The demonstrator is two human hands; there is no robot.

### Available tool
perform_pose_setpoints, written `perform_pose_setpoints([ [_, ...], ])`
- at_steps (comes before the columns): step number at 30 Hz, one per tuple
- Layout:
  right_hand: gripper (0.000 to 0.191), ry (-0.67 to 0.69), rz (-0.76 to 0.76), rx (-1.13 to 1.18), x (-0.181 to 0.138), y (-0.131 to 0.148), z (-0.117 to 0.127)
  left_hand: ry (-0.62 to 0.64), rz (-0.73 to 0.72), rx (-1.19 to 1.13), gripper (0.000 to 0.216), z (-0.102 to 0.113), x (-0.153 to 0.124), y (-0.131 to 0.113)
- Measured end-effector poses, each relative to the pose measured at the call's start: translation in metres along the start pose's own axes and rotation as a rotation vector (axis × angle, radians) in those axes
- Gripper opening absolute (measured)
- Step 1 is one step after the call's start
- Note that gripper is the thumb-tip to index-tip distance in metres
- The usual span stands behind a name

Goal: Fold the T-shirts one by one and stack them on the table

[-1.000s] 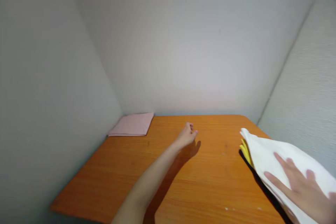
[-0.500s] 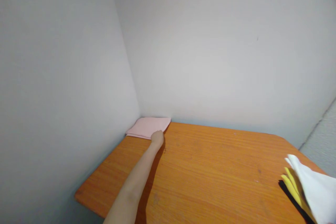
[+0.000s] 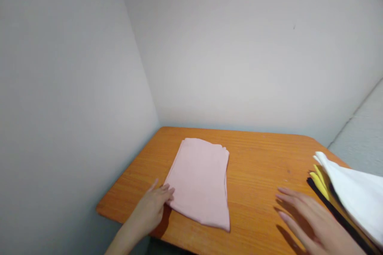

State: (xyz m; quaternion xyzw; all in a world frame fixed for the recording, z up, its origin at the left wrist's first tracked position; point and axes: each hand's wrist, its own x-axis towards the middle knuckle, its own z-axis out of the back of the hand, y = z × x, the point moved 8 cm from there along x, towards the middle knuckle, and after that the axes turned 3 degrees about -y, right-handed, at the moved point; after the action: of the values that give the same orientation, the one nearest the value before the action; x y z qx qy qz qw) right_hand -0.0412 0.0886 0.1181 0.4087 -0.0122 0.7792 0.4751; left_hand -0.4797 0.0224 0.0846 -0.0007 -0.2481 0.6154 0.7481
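Note:
A folded pink cloth (image 3: 199, 181) lies flat near the middle of the wooden table (image 3: 257, 155), with layered edges showing at its far right corner. My left hand (image 3: 157, 203) rests at its near left corner, fingers stretched out and the tips touching the fabric. Off to the right, my right hand (image 3: 314, 219) hovers over the tabletop with its fingers apart and nothing in them. It is apart from the pink cloth and close to a stack of folded cloths, where a white cloth (image 3: 350, 187) lies over yellow (image 3: 319, 183) and black (image 3: 329, 207) ones.
The table stands in a corner, against a plain pale wall (image 3: 227, 55) at the back and another wall (image 3: 66, 99) on the left. A rough grey surface (image 3: 365, 127) rises beyond the right side. The table's near edge (image 3: 176, 247) shows below the pink cloth.
The pink cloth has come from the far left corner to the table's middle, nearer me. My left hand has drawn back and unclenched. My right hand has come into view at the right.

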Motion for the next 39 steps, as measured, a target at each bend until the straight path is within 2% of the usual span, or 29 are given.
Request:
perform_pose_setpoints([
  [2, 0.038, 0.122, 0.04, -0.004, -0.001, 0.025, -0.04, -0.033, 0.083, 0.081, 0.052, 0.011, -0.01, 0.013],
  [4, 0.038, 0.181, 0.044, -0.017, 0.004, 0.043, -0.07, -0.079, 0.131, 0.1, 0.045, 0.017, -0.012, 0.006],
  [7, 0.031, 0.172, 0.027, -0.043, 0.013, 0.059, -0.096, -0.076, 0.055, -0.045, 0.036, 0.004, -0.007, -0.045],
  [11, 0.026, 0.063, -0.024, -0.034, 0.012, 0.071, -0.106, -0.022, -0.142, -0.287, 0.036, -0.031, -0.001, -0.128],
  [14, 0.021, 0.116, -0.051, 0.145, -0.005, 0.09, -0.112, -0.05, -0.146, -0.37, 0.033, -0.05, 0.008, -0.156],
  [19, 0.018, 0.278, -0.004, 0.509, -0.04, 0.132, -0.107, -0.084, 0.197, -0.268, 0.037, -0.07, 0.017, -0.142],
  [22, 0.021, 0.317, -0.08, 0.714, -0.048, 0.132, -0.106, -0.074, 0.215, -0.247, 0.032, -0.071, 0.02, -0.137],
  [25, 0.027, 0.323, -0.27, 0.833, -0.048, 0.111, -0.118, -0.075, 0.185, -0.294, 0.031, -0.074, 0.021, -0.129],
  [28, 0.037, 0.269, -0.447, 0.76, -0.043, 0.088, -0.13, -0.11, 0.209, -0.417, 0.035, -0.078, 0.016, -0.118],
  [30, 0.037, 0.235, -0.421, 0.63, -0.033, 0.086, -0.131, -0.131, 0.23, -0.5, 0.038, -0.081, 0.009, -0.113],
  [34, 0.032, 0.248, -0.316, 0.428, -0.013, 0.105, -0.13, -0.147, 0.28, -0.54, 0.036, -0.082, -0.003, -0.109],
  [39, 0.025, 0.315, -0.287, 0.5, -0.016, 0.135, -0.128, -0.144, 0.319, -0.515, 0.034, -0.076, -0.004, -0.109],
])
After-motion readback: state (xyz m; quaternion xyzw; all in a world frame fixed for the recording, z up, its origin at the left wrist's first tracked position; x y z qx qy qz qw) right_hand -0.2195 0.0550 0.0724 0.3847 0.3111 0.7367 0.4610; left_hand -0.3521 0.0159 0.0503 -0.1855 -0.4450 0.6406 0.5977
